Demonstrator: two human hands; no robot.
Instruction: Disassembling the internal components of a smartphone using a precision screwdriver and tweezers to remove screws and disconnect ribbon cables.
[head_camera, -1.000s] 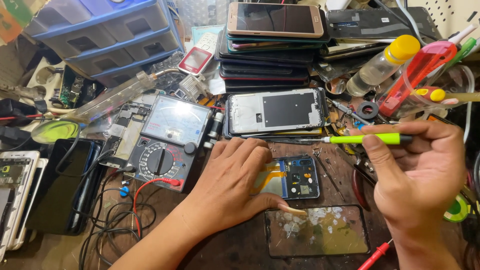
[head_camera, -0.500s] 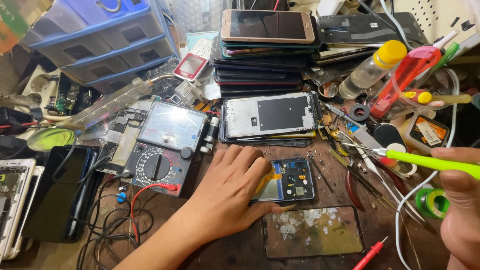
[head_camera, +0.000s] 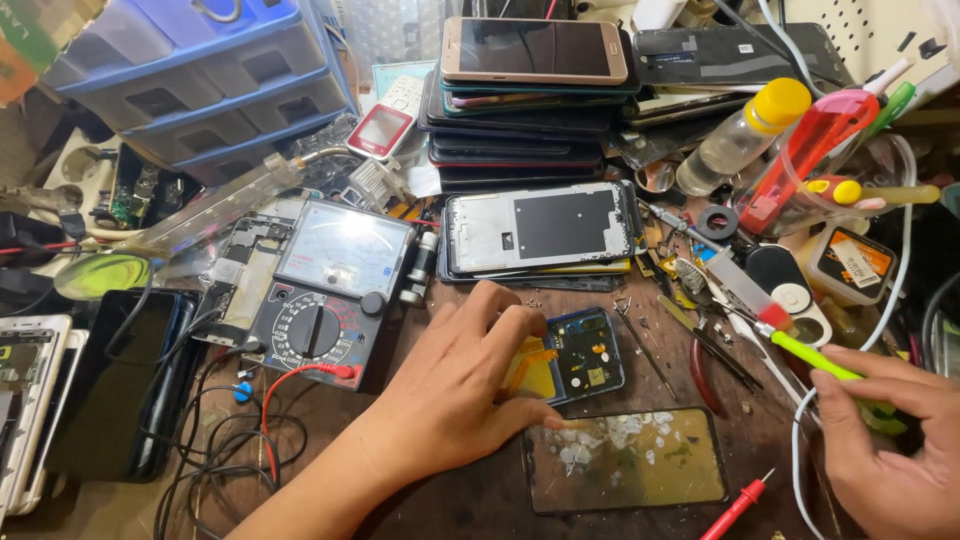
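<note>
My left hand (head_camera: 465, 385) lies flat on an opened phone (head_camera: 572, 357) with a blue frame, a yellow part and a dark circuit board showing; the fingers cover its left half. My right hand (head_camera: 890, 440) is at the right edge, closed on a green-handled screwdriver (head_camera: 800, 350) whose tip points up and left, away from the phone. A detached glass screen panel (head_camera: 628, 458) with white glue patches lies just below the opened phone, by my left thumb.
An analog multimeter (head_camera: 330, 290) with a red lead sits left of my hand. A phone frame (head_camera: 540, 230) and a stack of phones (head_camera: 530, 95) lie behind. Blue drawers (head_camera: 190, 85) stand back left. Tweezers, a bottle (head_camera: 745, 135) and tools crowd the right.
My right hand has carried the green screwdriver from above the opened phone down to the right edge. My left hand stays pressed on the phone.
</note>
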